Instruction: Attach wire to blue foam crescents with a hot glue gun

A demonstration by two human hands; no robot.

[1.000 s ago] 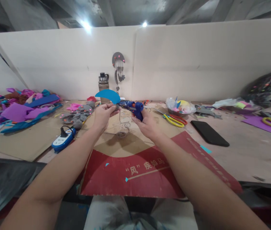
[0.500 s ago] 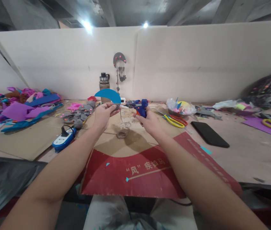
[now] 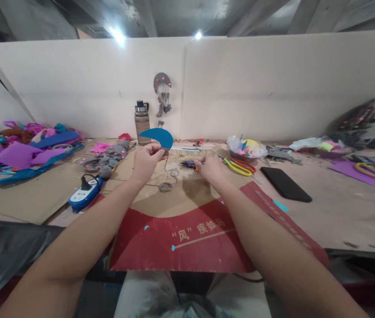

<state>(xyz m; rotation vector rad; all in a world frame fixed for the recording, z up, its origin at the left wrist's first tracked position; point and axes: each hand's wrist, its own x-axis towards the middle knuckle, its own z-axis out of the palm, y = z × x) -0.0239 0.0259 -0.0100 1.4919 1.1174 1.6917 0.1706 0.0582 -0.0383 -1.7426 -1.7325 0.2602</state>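
My left hand [image 3: 148, 161] is raised over the cardboard, pinching a blue felt crescent [image 3: 162, 136] at its lower end. Something small and grey shows at those fingertips, and a thin grey cord [image 3: 166, 164] hangs below. The cord runs toward a loose coil of cord [image 3: 165, 187] on the cardboard. My right hand [image 3: 211, 168] is low at the far part of the cardboard, its fingers closed round a blue glue gun [image 3: 189, 164]. Most of the gun's handle is hidden behind that hand.
Red-printed cardboard [image 3: 160, 247] covers the table before me. Yellow-handled scissors [image 3: 238, 168] and a black phone [image 3: 285, 184] lie right. A power strip [image 3: 85, 194], grey felt pieces [image 3: 106, 161] and a bottle [image 3: 142, 121] stand left. Behind, a grey crescent hanging [image 3: 162, 81] is on the wall.
My right hand has lowered the glue gun from mid-air down to the cardboard. The blue crescent has shifted slightly right and tilted in my left hand.
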